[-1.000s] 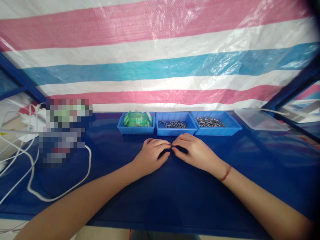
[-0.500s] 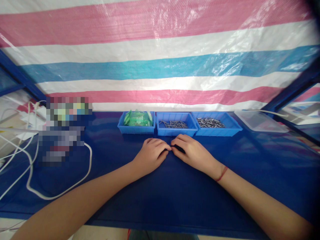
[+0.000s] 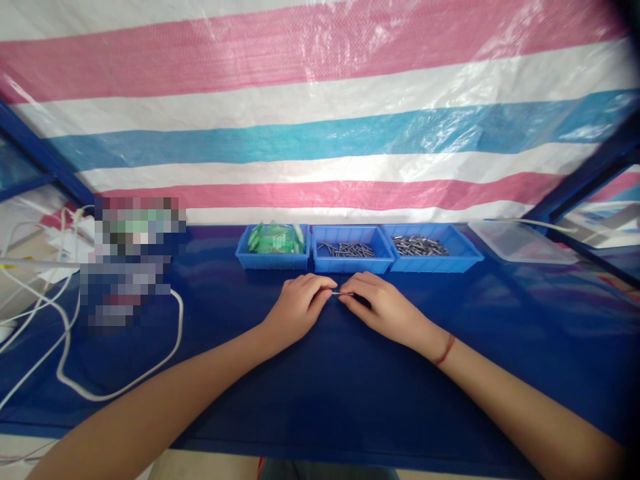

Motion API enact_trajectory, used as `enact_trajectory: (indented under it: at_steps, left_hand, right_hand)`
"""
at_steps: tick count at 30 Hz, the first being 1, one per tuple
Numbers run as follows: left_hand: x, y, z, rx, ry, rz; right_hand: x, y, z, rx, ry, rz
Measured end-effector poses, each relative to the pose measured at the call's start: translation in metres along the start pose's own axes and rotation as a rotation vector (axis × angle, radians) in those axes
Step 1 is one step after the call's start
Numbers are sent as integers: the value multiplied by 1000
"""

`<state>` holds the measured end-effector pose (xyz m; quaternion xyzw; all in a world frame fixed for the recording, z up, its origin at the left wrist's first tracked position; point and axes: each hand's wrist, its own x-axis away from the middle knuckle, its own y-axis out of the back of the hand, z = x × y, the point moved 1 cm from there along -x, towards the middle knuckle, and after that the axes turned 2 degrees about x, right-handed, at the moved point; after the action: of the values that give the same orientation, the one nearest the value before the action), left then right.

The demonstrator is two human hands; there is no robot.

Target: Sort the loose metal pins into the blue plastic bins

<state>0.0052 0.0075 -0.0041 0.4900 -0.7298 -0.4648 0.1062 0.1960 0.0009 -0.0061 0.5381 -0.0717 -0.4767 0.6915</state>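
Observation:
Between my two hands, a thin metal screw-like piece [image 3: 336, 293] spans the small gap just in front of the middle bin. The thumb and forefinger of my left hand [image 3: 300, 305] pinch its left end. My right hand [image 3: 375, 300] pinches the other end, fingers closed, a red cord round that wrist. The middle blue bin [image 3: 353, 263] holds many slim metal pieces [image 3: 347, 250]. In the right blue bin [image 3: 440, 263] lies a pile of similar metal parts [image 3: 419, 245]. Green plastic packets [image 3: 277, 239] fill the left blue bin [image 3: 273, 260].
A clear plastic lid [image 3: 523, 243] lies right of the bins on the blue table [image 3: 320, 400]. White cables [image 3: 180, 320] loop over the left side, beside a pixelated patch. A striped plastic sheet [image 3: 320, 140] hangs behind, between blue frame posts [image 3: 570, 193].
My hands have drawn slightly apart, the left one moving a little to the left. The metal piece between the fingertips now shows.

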Motion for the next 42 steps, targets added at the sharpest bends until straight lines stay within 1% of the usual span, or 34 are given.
enact_trajectory:
  at_steps: [4, 7, 11, 15, 23, 32, 35, 39, 42]
  left_hand:
    - [-1, 0, 1, 6, -18, 28]
    - [-1, -1, 1, 4, -51, 60]
    - [-1, 1, 1, 20, -67, 78]
    - [-1, 2, 0, 26, -78, 89]
    - [-2, 2, -2, 32, -88, 91]
    - [-3, 4, -1, 205, -21, 10]
    - [-2, 5, -2, 224, 3, -22]
    - [-1, 5, -3, 243, 8, -43]
    - [-1, 5, -3, 242, 3, -31]
  right_hand:
    - [-1, 4, 4, -146, -42, -101]
    - [-1, 3, 6, -247, -115, -157]
    - [0, -3, 6, -392, -233, -212]
    - [0, -5, 8, -465, -264, -235]
    - [0, -1, 14, -392, -183, -222]
    - [1, 0, 7, -377, -206, -227]
    - [1, 1, 6, -319, -171, -236]
    - [-1, 4, 4, -184, -113, -250]
    - [-1, 16, -5, -97, -140, -333]
